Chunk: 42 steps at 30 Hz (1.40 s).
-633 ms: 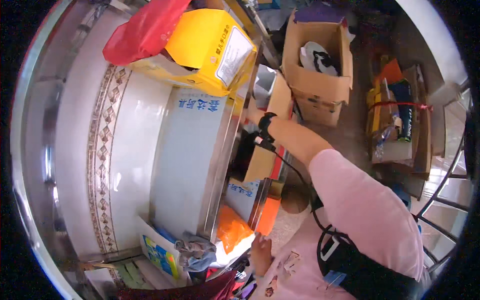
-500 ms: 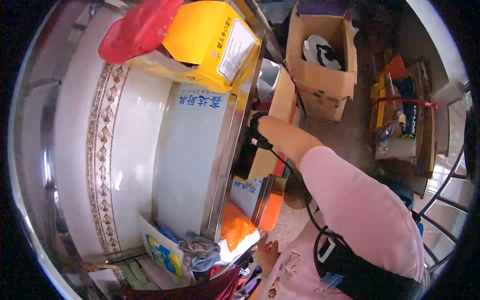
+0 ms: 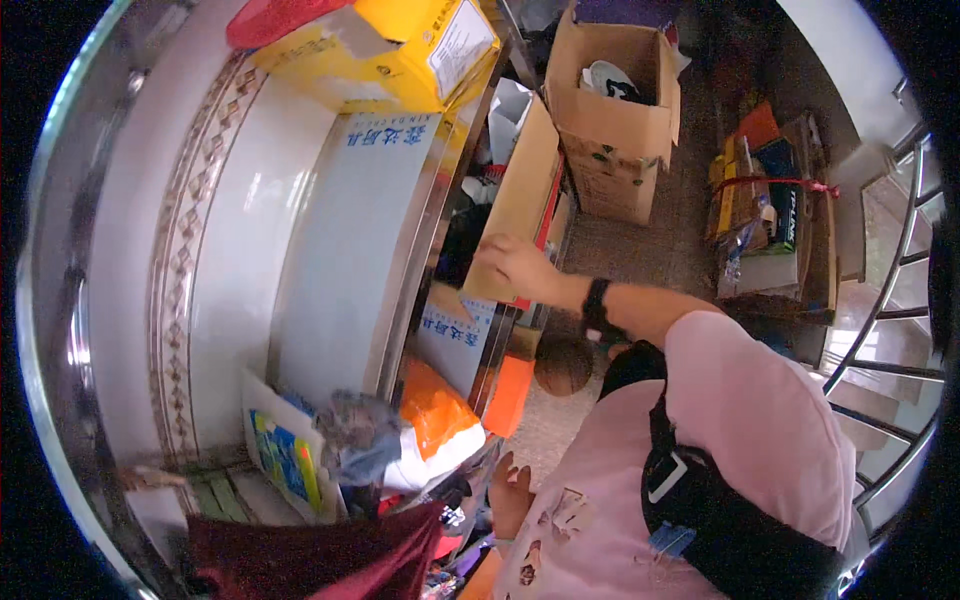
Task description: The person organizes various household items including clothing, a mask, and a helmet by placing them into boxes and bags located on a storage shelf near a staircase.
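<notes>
My right hand (image 3: pixel 516 267), with a black band at its wrist, is closed over the near end of an open cardboard box (image 3: pixel 515 205). Its fingers curl over the box's edge, and the fingertips are partly hidden. The box sits on a lower metal shelf; white and dark items show inside, too unclear to name. Down by my pink shirt, my left hand (image 3: pixel 511 490) is empty with its fingers apart. An orange and white plastic bag (image 3: pixel 437 415) lies closest to it, not touched.
A yellow box (image 3: pixel 400 50) stands on the upper shelf (image 3: pixel 330 250), with red cloth beside it. A tall carton (image 3: pixel 610 150) stands on the floor beyond. Strapped boxes (image 3: pixel 780 230) lie near the metal railing (image 3: pixel 905 270) at right. Dark red cloth (image 3: pixel 310 550) hangs at lower left.
My right hand has come out from inside the cardboard box and now grips its near end. The whole view has shifted. My left hand stays low beside my shirt.
</notes>
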Tool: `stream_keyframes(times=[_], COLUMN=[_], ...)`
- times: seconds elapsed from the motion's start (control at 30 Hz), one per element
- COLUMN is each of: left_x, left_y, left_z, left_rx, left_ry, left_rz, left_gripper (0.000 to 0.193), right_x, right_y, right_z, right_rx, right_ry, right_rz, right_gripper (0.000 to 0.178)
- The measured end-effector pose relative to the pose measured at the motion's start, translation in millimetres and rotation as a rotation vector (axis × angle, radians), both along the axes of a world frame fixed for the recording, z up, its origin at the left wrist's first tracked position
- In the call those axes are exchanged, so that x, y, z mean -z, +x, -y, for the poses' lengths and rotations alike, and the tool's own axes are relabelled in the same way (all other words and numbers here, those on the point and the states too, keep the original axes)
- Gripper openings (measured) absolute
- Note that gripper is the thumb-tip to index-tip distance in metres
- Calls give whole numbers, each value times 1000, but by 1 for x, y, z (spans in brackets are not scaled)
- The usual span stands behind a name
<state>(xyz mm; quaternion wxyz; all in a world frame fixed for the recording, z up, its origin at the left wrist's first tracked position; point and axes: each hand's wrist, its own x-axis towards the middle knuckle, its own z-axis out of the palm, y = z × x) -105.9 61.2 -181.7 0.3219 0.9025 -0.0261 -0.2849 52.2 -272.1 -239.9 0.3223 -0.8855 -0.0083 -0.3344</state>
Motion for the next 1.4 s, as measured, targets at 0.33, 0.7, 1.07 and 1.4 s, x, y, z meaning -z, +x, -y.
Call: stream_keyframes(times=[0.33,0.7,1.07,1.4], left_x=[30,-47,-328,-515], left_y=[-126,-274,-239,-63], left_z=[-168,-318,-454,-554], left_rx=[-375,-370,-767,-597], left_ry=[-436,-111,209,811], left_rz=[145,247,1244,1653], left_gripper=[44,45,36,48], right_x=[-49,-166,-364,-374], right_y=[-122,-149,-144,-118], right_z=[-207,-297,-282,-241], right_rx=[-857,-1479,-1698,-1556], right_ry=[134,-159,-64,-320], right_rz=[-504,-976,-775,-381], right_gripper=[24,42,62,61])
